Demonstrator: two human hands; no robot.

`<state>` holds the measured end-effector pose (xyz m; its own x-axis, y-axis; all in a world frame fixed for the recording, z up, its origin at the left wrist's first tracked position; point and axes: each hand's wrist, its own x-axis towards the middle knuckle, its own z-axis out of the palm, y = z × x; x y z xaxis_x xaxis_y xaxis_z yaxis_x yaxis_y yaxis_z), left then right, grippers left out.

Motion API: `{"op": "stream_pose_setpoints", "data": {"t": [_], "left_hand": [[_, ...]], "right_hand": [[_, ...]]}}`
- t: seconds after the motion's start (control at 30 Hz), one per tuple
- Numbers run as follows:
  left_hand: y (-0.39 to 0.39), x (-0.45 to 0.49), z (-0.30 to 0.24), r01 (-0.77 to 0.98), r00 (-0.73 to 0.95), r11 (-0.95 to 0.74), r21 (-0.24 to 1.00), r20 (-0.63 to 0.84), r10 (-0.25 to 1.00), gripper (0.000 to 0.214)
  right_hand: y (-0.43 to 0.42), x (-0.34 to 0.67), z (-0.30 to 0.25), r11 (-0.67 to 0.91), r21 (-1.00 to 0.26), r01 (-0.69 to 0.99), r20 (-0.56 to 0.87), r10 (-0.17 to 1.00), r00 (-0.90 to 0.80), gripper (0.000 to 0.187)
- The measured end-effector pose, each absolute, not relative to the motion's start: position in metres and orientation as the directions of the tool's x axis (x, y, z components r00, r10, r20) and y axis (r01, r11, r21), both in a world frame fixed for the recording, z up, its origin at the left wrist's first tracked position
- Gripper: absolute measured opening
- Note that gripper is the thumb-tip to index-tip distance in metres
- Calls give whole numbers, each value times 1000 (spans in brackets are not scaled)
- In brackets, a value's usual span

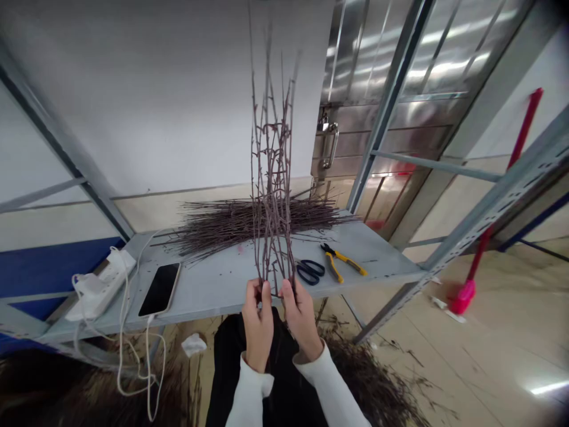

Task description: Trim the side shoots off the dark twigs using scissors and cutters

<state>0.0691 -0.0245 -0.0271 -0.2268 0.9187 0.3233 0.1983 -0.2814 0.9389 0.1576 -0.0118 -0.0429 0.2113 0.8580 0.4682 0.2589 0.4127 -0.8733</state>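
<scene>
The left hand (258, 317) and right hand (303, 317) grip a small bunch of thorny twigs (272, 178) standing up, and a much bigger pile of twigs (249, 222) lies on the metal shelf (213, 299).

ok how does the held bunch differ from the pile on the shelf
The bunch of twigs stands upright, held at its base by the left hand and right hand, while the pile of twigs lies flat on the metal shelf. The bunch is a few stems; the pile holds far more. The bunch's stems cross loosely; the pile's lie mostly side by side. Both are thin and dark.
</scene>
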Motion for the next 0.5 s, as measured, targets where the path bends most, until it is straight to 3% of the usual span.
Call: {"op": "stream_pose_setpoints", "data": {"t": [0.27,0.5], "left_hand": [[-20,61,-32,323,-112,-264,909,314,943,22],[-23,68,-20,248,-134,-111,962,148,980,26]], "right_hand": [[-4,174,-37,454,-817,356,518,848,108,34],[4,169,-32,406,-755,516,586,770,251,45]]}}
